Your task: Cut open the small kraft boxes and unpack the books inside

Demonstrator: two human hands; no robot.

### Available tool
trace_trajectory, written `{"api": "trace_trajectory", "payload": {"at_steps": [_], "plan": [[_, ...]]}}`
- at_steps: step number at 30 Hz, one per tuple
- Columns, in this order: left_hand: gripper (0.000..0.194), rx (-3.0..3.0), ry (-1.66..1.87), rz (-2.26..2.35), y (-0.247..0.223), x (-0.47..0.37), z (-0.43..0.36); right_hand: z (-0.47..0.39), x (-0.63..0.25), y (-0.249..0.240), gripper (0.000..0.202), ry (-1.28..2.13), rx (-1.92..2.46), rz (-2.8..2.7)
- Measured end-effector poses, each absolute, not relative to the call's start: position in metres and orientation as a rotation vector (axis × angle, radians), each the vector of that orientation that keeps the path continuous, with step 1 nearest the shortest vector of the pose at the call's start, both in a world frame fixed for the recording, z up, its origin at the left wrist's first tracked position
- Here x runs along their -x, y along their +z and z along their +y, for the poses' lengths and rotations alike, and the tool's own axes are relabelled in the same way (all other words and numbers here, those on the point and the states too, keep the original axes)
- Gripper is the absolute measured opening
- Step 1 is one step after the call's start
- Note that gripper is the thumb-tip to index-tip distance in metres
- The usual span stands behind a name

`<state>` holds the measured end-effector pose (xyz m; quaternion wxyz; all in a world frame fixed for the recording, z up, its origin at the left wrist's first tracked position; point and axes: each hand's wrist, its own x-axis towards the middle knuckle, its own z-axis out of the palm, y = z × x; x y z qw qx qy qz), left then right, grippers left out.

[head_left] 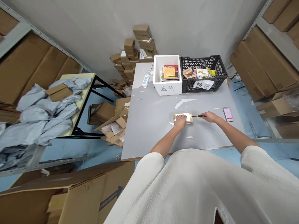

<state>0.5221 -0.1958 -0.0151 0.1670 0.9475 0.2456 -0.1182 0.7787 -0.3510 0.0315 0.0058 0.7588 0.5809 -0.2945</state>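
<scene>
A small cardboard box [189,120] with a white label lies on the grey table. My left hand [180,120] rests on top of it, fingers stretched across the label. To the right, my right hand [207,116] is closed around a black and yellow utility knife [198,116]. The knife's tip points left and meets the right end of the box; whether it has cut in is too small to tell. A phone [228,114] lies to the right of my right hand.
Behind the box stand a white bin [167,89] with books and a black crate [224,74] with books and packets. A power strip [145,81] lies at the table's left. Cardboard boxes [142,32] pile up behind; grey bags [37,115] cover a side table. A large carton [93,193] stands nearer.
</scene>
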Motion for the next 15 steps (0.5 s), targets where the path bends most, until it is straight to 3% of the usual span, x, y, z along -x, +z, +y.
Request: {"api": "trace_trajectory", "payload": {"at_steps": [8,15], "plan": [[0.038,-2.739,-0.412,0.735,-0.018,-0.526,-0.197,-0.351,-0.788,0.005,0.03,-1.118,-2.53,1.824],[0.041,-2.809,-0.43,0.69,-0.023,-0.523,-0.198,-0.362,-0.782,-0.021,0.033,-1.606,-2.657,1.632]]}}
